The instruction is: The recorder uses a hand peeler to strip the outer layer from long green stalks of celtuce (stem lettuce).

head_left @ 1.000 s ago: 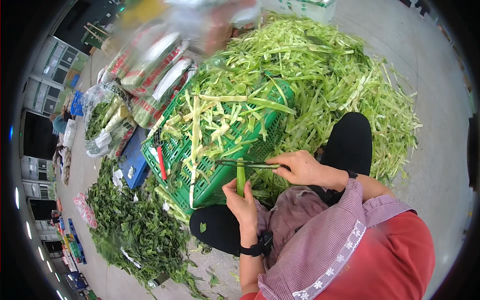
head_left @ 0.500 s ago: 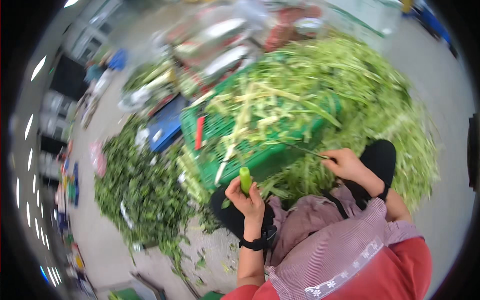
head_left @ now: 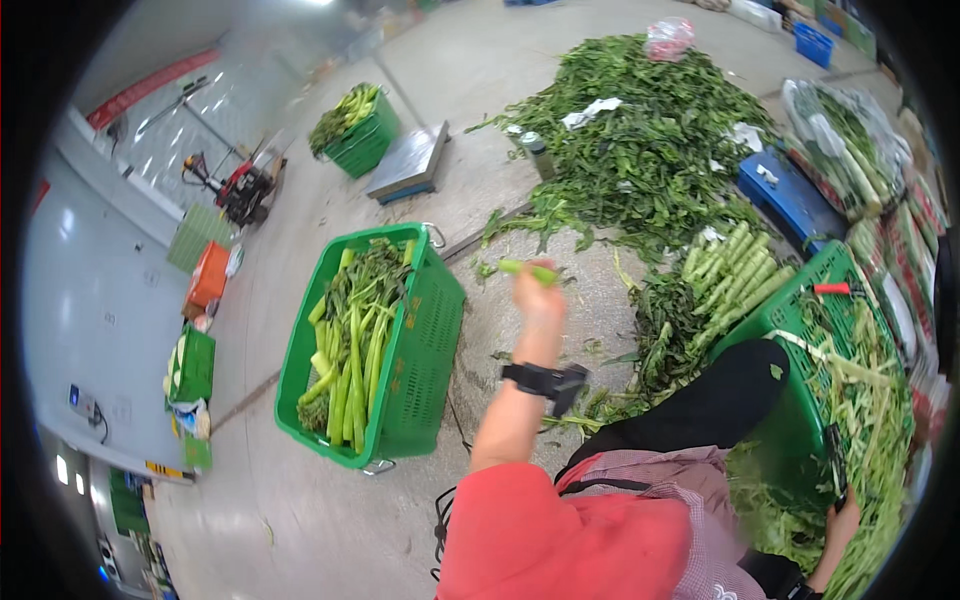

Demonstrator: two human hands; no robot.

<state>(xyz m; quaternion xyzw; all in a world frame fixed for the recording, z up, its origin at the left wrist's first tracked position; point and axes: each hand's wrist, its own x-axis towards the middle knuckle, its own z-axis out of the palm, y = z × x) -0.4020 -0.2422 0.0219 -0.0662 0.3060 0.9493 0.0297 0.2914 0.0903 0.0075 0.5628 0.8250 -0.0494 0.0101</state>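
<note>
The left hand (head_left: 540,303) pinches a green stalk (head_left: 528,271) above the floor (head_left: 598,300), near the stalk-filled crate (head_left: 425,345); the right hand (head_left: 843,520) clasps a dark tool (head_left: 835,462). Too loose a left grip could drop the stalk.

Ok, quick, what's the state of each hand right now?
Left hand: closed, holding a green stalk.
Right hand: closed, holding a dark hand tool.

The person's left arm (head_left: 512,430) was stretched forward, left hand (head_left: 540,303) gripping; the right hand (head_left: 843,517) was curled at near right.
</note>
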